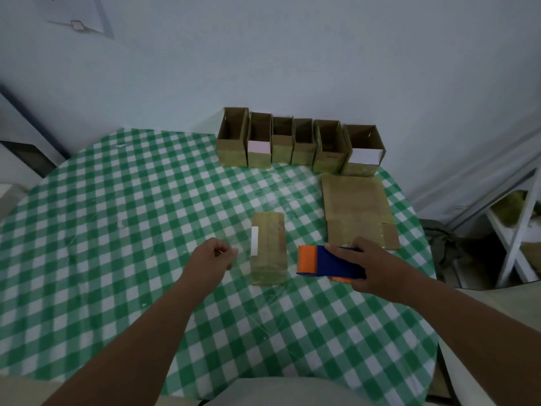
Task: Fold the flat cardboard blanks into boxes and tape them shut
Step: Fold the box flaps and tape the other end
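1. Cardboard box [268,248], folded and lying on its side, sits mid-worktop between my two hands, a white label [254,241] on its left edge.
2. It looks light and fairly stiff, though thin walls would likely buckle under a hard squeeze; I judge it best held flat across a broad face, near the folded end.
3. My left hand [215,257] hovers just left of it, fingers curled and pinched as if on a clear tape end, though I cannot tell.
4. My right hand [361,263] has its fingers wrapped round the tape dispenser [326,262], just right of the box.
5. More flat blanks [357,209] lie beyond; six open boxes [298,143] line the worktop's [117,218] far edge.
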